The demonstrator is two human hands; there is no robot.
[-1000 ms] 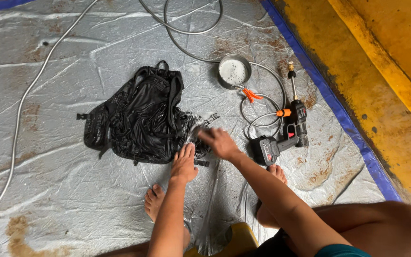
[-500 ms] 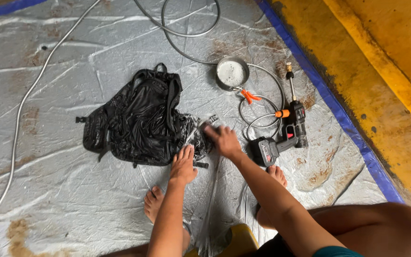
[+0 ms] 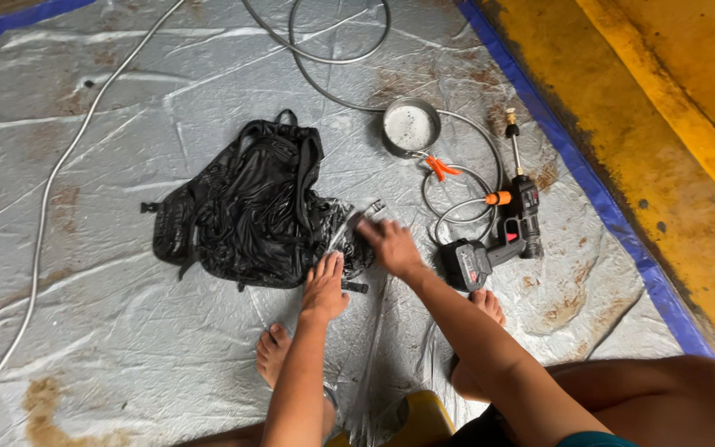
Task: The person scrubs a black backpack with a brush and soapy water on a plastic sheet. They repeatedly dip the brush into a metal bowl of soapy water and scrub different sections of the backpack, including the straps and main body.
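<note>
1. While the person crouches on a wet silver tarp (image 3: pixel 109 331), both bare hands are down at a black backpack (image 3: pixel 250 207).
2. The backpack lies flat and crumpled on the tarp, a bit left of the middle, and it looks wet and shiny.
3. The left hand (image 3: pixel 326 285) rests flat on the bag's lower right edge, with the fingers stretched out and apart, not closed on anything.
4. The right hand (image 3: pixel 391 244) is just beside the bag's right side, near a strap buckle (image 3: pixel 371 207). It is blurry, so it is hard to tell if the fingers are closed on something.
5. Two bare feet show on the tarp, one under the left arm and one under the right arm.
6. A black cordless spray gun (image 3: pixel 498 240) lies to the right of the right hand, close to it.
7. A thin grey hose (image 3: pixel 457 178) curls from the gun in loops and runs up to the top.
8. A small round metal bowl (image 3: pixel 410 127) sits above the gun, with an orange clip (image 3: pixel 439 167) just beside it.
9. A blue strip (image 3: pixel 589 182) edges the tarp on the right, next to a yellow floor (image 3: pixel 672 124).
</note>
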